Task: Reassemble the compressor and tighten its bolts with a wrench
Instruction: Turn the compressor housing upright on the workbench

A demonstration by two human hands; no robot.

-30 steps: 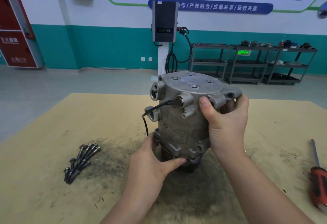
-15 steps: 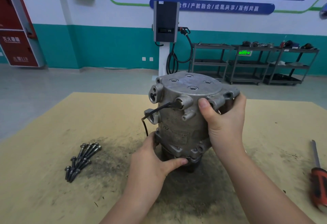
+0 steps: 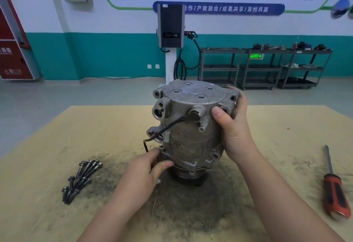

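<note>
Grey cast-metal compressor (image 3: 191,127) stands upright on the tan board (image 3: 57,136), head view; we see right hand (image 3: 234,127) gripping its top rim; left hand (image 3: 145,171) pinching its lower flange; dark bolts (image 3: 80,178) well left.

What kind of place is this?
Probably an automotive training workshop: a car air-conditioning compressor stands on a grimy board, a wall charging unit hangs behind, and metal parts racks line the wall.
</note>
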